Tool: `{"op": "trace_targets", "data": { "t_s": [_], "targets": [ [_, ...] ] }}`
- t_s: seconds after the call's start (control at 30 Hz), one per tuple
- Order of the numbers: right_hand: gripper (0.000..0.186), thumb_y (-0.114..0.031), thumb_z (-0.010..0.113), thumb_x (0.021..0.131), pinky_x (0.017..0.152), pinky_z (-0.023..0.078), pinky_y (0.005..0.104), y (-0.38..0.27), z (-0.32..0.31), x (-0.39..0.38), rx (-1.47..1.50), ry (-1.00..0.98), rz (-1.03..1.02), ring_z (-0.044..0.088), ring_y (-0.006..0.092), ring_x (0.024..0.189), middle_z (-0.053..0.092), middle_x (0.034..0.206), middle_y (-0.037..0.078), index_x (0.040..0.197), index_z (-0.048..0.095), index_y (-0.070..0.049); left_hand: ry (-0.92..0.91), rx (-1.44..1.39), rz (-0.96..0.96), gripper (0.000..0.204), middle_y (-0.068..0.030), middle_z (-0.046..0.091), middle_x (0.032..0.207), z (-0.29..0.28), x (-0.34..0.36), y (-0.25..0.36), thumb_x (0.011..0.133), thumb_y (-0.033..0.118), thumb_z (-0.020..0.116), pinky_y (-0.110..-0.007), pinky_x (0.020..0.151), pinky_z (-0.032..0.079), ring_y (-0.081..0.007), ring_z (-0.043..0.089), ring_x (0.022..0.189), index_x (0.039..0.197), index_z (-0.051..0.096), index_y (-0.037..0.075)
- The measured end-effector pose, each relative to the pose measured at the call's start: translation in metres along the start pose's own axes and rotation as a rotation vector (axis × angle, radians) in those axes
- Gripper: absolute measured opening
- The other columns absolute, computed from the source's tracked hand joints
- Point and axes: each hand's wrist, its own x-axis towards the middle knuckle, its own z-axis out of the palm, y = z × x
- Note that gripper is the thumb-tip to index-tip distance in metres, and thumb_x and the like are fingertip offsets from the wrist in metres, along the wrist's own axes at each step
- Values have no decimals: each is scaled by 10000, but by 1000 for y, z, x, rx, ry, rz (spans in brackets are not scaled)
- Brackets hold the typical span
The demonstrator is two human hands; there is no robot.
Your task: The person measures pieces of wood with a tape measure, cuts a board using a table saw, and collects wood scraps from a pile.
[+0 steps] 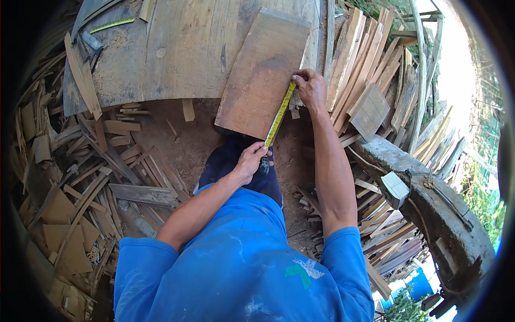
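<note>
A reddish-brown wooden board point(256, 75) lies on the worktable, its near end jutting past the table's front edge toward me. Along the board's right edge runs a yellow measuring tape point(280, 116), stretched between my hands. My right hand point(311, 88) pinches the tape's far end beside the board's edge. Close to my body, at the board's near right corner, my left hand point(251, 162) grips the tape's near end. Its fingers are partly hidden, and a dark part hangs just below them.
Under the board is the wooden worktable point(182, 53). At its far left lie another yellow tape strip point(112, 24) and a grey-blue tool point(91, 40). Scrap wood point(142, 194) covers the ground at left. Stacked planks point(370, 48) and a thick beam point(429, 188) stand at right.
</note>
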Motion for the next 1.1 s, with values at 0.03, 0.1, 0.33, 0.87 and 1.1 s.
{"op": "trace_targets", "data": {
  "t_s": [0.03,0.1,0.33,0.87,1.1],
  "targets": [
    [208,-163,714,844,745,541,362,-1,1,-1,11,-3,19,707,281,773,724,849,180,983,729,-8,-2,5,2,307,-66,620,994,-1,0,0,1032,239,514,-298,677,563,-188,680,797,1273,573,57],
    [208,-165,712,848,740,539,361,-2,1,0,30,-4,52,704,279,766,724,845,178,989,729,-13,-6,6,2,303,-65,619,992,0,2,1,1034,244,510,-303,669,565,-186,679,794,1266,570,58],
    [209,-161,703,860,737,535,358,-4,4,1,39,69,22,702,270,763,724,843,175,1018,727,-26,-25,-21,-40,304,-70,616,984,6,4,7,1036,271,503,-309,642,569,-183,675,789,1251,540,59],
    [210,-173,729,842,719,536,340,0,2,8,-34,5,15,691,230,744,723,829,152,965,729,-2,-45,-181,-1,436,-147,641,1199,-5,-6,19,998,183,540,-321,718,549,-208,667,759,1393,412,50],
    [261,-234,744,801,746,534,383,-8,23,-10,31,-28,176,700,297,771,722,825,181,955,741,-23,31,219,-23,349,-82,666,888,-87,-27,73,1007,224,528,-289,608,512,-143,621,673,1302,525,36]
  ]
}}
